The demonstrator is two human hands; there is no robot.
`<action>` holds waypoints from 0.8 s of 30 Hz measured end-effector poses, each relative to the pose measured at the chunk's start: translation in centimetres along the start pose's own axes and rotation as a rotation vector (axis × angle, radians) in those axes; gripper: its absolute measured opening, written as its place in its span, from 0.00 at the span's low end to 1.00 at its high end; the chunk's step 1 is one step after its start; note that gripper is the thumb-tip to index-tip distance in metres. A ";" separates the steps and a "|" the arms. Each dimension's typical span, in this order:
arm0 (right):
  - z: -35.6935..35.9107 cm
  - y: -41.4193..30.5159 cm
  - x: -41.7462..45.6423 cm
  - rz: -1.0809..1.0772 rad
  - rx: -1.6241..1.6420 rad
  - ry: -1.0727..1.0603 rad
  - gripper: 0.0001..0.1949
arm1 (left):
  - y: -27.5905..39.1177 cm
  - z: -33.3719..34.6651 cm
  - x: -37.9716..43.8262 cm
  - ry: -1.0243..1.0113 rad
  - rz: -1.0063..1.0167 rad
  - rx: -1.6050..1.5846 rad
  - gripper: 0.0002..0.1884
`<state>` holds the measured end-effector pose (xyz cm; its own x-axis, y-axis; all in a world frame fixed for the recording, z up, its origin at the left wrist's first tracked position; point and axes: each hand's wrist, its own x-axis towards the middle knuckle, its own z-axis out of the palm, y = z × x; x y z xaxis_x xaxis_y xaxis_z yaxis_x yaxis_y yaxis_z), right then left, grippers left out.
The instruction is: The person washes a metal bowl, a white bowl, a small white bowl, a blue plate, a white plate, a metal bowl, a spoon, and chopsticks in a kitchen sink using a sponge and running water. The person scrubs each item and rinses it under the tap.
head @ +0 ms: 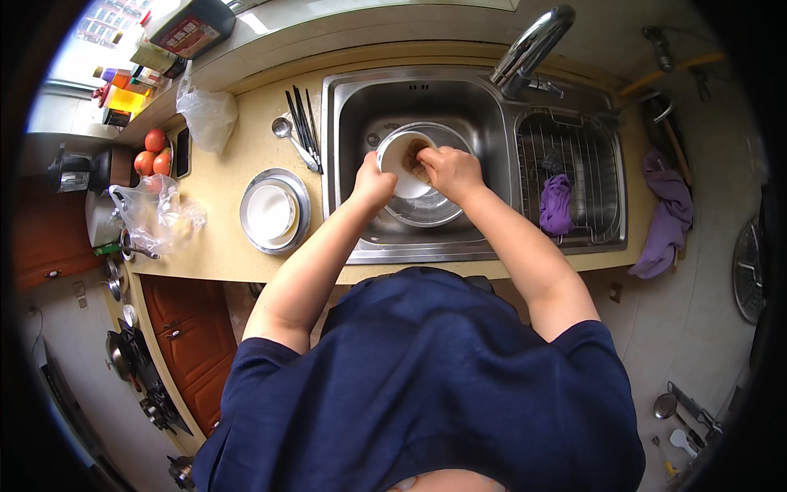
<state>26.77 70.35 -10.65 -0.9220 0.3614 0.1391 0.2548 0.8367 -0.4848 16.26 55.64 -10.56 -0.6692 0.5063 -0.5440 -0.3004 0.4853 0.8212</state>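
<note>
My left hand (375,182) grips the rim of a white bowl (393,154), which is tilted over the left basin of a stainless steel sink (406,253). Inside the bowl, my right hand (447,169) presses a brown scrubbing pad or loofah piece (413,157) against its wall. Beneath the bowl, a round basin or large bowl (424,218) stands in the sink, with what looks like water in it. To the left on the counter is a stack of bowls (268,212). Black chopsticks (300,117) and a metal spoon (281,128) lie between the stack and the wall.
A chrome faucet (535,49) rises behind the sink. The right basin holds a wire rack (593,166) with a purple cloth (556,206). Plastic bags (206,117), tomatoes (155,141) and a phone (183,152) lie on the left counter. Another purple cloth (664,215) hangs at the right.
</note>
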 end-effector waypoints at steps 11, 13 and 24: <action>0.8 0.9 -0.5 -0.041 -0.002 0.080 0.05 | -0.2 0.4 0.1 0.067 0.154 0.208 0.26; 0.5 0.5 -0.4 0.005 0.004 0.090 0.07 | 0.4 -0.1 0.8 0.023 0.106 0.149 0.26; 3.1 -1.1 -0.9 0.416 0.436 -0.037 0.07 | -1.3 0.3 1.4 0.087 0.078 -0.045 0.27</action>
<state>26.39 67.87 -12.91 -0.7819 0.6013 -0.1647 0.4605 0.3791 -0.8026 15.92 55.90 -12.47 -0.7474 0.4767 -0.4628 -0.2738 0.4136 0.8683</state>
